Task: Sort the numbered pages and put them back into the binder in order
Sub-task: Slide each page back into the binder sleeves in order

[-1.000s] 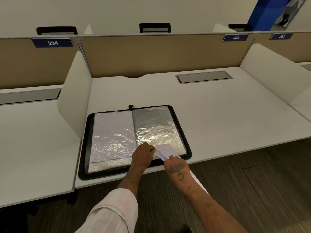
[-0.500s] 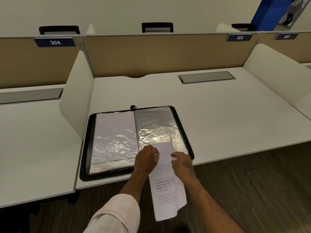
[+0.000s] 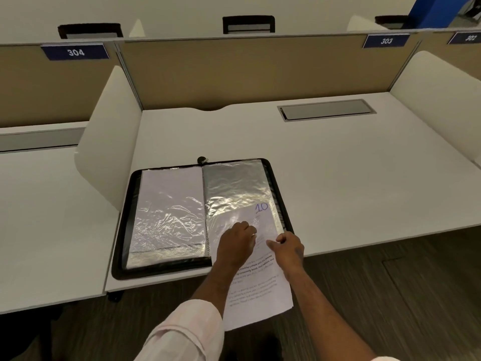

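Note:
A black zip binder [image 3: 126,220] lies open on the white desk [image 3: 338,178], showing two crinkled plastic sleeves. The left sleeve [image 3: 169,204] holds a white sheet. A printed page marked "10" [image 3: 260,290] lies with its top part in the right sleeve [image 3: 234,183], and its lower half hangs over the desk's front edge. My left hand [image 3: 235,246] is at the sleeve's lower end, fingers curled on the plastic over the page. My right hand [image 3: 289,247] pinches the page's right edge.
White dividers [image 3: 109,142] stand on both sides of the desk, with a tan back panel [image 3: 260,71] behind it. A grey cable hatch [image 3: 326,109] sits at the back right. The wooden floor [image 3: 390,295] lies below the front edge.
The page was folded up between my hands at the binder's lower edge. It has since unfolded and slid upward into the right sleeve, and its "10" now shows.

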Available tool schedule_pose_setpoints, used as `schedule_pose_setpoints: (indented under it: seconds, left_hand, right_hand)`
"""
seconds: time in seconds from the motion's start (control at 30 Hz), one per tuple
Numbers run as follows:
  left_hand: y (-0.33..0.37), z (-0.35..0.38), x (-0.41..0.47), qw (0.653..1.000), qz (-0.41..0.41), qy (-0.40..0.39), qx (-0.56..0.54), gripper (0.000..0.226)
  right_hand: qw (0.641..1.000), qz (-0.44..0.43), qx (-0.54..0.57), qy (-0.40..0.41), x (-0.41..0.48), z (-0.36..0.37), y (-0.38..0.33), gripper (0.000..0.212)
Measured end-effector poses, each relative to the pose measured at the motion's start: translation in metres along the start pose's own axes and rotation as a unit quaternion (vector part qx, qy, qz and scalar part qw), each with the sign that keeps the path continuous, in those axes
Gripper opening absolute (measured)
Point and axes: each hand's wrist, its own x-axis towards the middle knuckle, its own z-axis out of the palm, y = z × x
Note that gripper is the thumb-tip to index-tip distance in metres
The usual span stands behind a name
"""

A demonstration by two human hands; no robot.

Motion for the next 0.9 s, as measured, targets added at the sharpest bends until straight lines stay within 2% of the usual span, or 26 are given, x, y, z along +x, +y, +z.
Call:
schedule_pose_setpoints:
  seconds: [0.2,0.3,0.37,0.5,0.57,0.67,0.9]
  left_hand:
    - [-0.029,0.007,-0.019,0.999,-0.042,-0.003,0.031,0.016]
    - [-0.037,0.002,-0.028,0.997,-0.062,-0.007,0.046,0.01]
    - [-0.041,0.0,-0.032,0.996,-0.067,-0.002,0.054,0.008]
    - [-0.049,-0.001,-0.042,0.995,-0.072,0.001,0.068,0.005]
    - [-0.05,-0.002,-0.043,0.995,-0.066,0.005,0.073,0.006]
    - [-0.045,-0.004,-0.043,0.995,-0.054,0.012,0.077,0.008]
    - [-0.045,-0.006,-0.046,0.996,-0.052,0.025,0.072,0.013]
  right_hand:
    - [0.999,0.01,0.035,-0.009,0.01,0.001,-0.001,0.026]
    - [0.995,0.028,0.073,-0.054,0.006,-0.004,0.008,0.046]
    - [0.991,0.05,0.066,-0.107,0.003,-0.012,0.021,0.057]
    - [0.947,0.121,0.012,-0.297,-0.007,-0.035,0.051,0.039]
    - [0.935,0.119,-0.013,-0.333,-0.011,-0.04,0.059,0.035]
    - [0.94,0.098,0.015,-0.328,-0.016,-0.038,0.057,0.032]
    - [0.967,0.068,0.089,-0.227,-0.015,-0.018,0.041,0.028]
